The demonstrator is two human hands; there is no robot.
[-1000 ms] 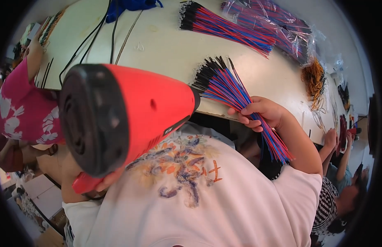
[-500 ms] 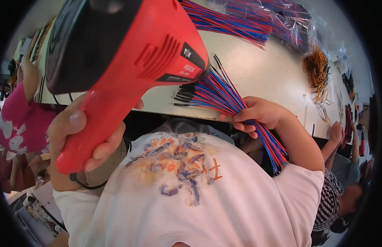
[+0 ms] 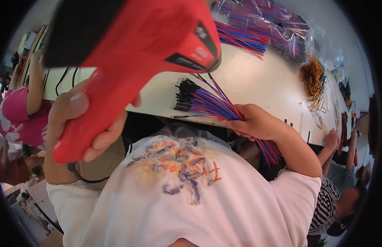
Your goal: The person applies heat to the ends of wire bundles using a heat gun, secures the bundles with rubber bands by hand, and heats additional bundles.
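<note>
Nozzle [image 3: 217,65] of the red heat gun [image 3: 158,45] has shifted slightly right in the last half second; it's now past the main cluster of black wire tips, by a few strays at upper right. Left hand [image 3: 71,109]: thumb and fingers wrapped around the gun's handle, full grip, no change. Right hand [image 3: 259,122] has rolled over: back of hand faces up more, fingers closed around the middle of the red-and-blue wire bundle [image 3: 209,101]. Tips point up-left over the near edge of the table [image 3: 277,82]; tails hang below the hand, off the edge. My read: roll presents a different side of the bundle, with only the strays near the nozzle. Gun hides their ends. Can't tell if it's running, or if the bundle touches the table. Second wire pile [image 3: 244,39] sits beyond, beside a clear plastic bag [image 3: 281,26].
</note>
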